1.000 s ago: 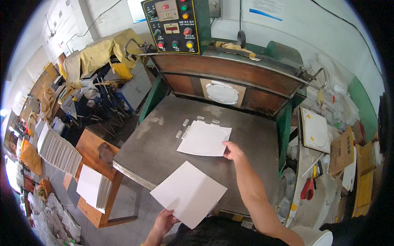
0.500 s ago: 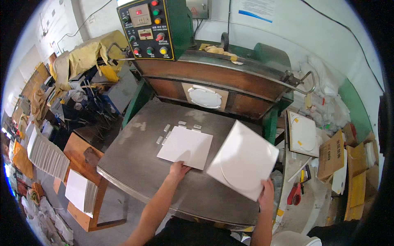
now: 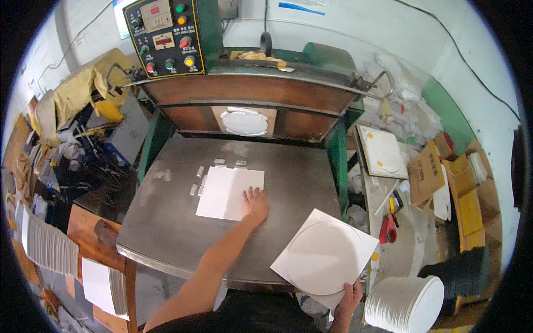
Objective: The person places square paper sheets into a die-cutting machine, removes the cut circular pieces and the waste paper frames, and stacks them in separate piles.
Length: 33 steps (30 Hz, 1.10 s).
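Observation:
A white square sheet lies on the grey metal bed of a press, its far and left edges against several small metal stop blocks. My left hand rests on the sheet's right side, fingers spread and palm down. At the front right, my right hand grips the lower corner of a white square board marked with a large round cut line. This board is tilted over the bed's near right edge.
Behind the bed stands the press's raised brown head with a control box at its left. Stacks of white sheets sit on a wooden stand at left. A pile of round white discs stands at lower right, near red-handled scissors.
My left hand has moved from the sheet's near edge onto its right side, and the sheet now lies squarer to the blocks. My right hand has brought the board nearer to me.

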Each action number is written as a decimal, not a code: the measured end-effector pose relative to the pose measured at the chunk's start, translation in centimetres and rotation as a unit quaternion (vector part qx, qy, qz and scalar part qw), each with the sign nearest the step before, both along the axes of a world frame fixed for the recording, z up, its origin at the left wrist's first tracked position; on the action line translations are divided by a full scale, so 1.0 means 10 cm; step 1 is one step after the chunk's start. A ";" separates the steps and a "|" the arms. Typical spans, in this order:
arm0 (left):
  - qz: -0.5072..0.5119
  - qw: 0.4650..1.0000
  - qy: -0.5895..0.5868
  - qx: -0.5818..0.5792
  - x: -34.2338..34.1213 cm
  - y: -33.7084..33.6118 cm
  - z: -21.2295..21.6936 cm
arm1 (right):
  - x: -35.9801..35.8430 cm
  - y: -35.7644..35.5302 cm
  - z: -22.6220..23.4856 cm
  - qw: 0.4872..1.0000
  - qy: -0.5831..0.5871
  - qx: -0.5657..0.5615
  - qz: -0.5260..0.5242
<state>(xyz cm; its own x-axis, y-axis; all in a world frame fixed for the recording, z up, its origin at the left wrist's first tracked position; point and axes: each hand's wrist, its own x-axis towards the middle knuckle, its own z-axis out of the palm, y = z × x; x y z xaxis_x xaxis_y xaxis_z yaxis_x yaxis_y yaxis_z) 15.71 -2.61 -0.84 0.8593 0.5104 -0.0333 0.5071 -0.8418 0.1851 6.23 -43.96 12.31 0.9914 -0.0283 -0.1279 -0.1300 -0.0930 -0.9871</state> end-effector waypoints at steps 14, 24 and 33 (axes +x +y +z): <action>-0.076 0.724 -0.095 -0.679 -1.33 -0.83 1.54 | -1.21 -0.26 0.15 0.959 0.102 0.215 -0.151; -0.165 0.840 -0.017 -0.517 -1.98 -1.64 1.34 | -1.52 -0.71 -0.01 0.942 0.105 0.290 -0.129; -0.213 0.754 0.045 -0.619 -2.00 -2.79 1.64 | -1.97 -1.98 -0.69 0.944 0.146 0.271 -0.117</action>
